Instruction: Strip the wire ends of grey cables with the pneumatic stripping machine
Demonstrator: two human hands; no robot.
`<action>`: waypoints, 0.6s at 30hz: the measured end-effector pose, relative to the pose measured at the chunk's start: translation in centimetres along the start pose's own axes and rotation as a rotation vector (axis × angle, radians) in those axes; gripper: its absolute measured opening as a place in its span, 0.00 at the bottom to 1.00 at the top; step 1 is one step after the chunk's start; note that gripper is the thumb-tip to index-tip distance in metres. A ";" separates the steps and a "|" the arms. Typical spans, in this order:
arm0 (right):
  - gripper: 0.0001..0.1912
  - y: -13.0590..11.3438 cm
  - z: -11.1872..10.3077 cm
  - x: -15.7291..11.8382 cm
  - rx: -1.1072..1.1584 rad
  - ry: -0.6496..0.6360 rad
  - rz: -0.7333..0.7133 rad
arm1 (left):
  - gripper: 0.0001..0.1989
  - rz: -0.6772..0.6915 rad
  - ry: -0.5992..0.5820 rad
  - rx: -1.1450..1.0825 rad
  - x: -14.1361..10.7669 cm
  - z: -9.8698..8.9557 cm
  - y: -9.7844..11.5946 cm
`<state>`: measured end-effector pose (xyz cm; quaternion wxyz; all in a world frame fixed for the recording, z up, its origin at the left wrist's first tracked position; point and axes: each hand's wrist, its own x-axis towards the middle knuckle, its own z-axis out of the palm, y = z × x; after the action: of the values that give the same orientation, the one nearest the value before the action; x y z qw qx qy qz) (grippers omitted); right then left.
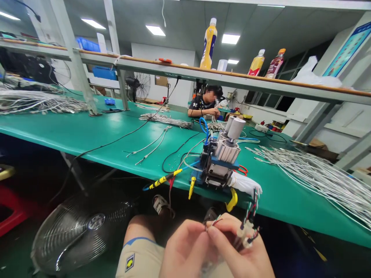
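Observation:
My left hand (187, 247) and my right hand (240, 247) meet at the bottom centre, over my lap. Both pinch thin coloured wires (216, 222) between thumb and forefinger, the fingertips almost touching. White connectors (245, 234) with red, black and green wires lie against the back of my right hand. Above them, at the green table's front edge, stands a small pneumatic machine (222, 158) with a white-wrapped part (245, 183) on its right side.
A large pile of grey cables (313, 173) covers the right of the green table (98, 131). Two cables (153, 146) lie left of the machine. A floor fan (84, 231) stands lower left. Bottles (208, 46) stand on the overhead shelf. Across the table sits a person (203, 104).

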<state>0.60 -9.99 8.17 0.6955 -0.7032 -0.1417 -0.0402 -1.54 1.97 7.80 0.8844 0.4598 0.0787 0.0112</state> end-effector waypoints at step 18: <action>0.09 -0.7 0.5 0.1 0.094 0.072 0.000 | 0.16 -0.016 0.023 -0.125 -0.8 0.7 -0.4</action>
<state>0.44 -9.50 8.81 0.7325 -0.6677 -0.1185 -0.0587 -2.23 1.09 7.94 0.9105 0.4030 0.0920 0.0142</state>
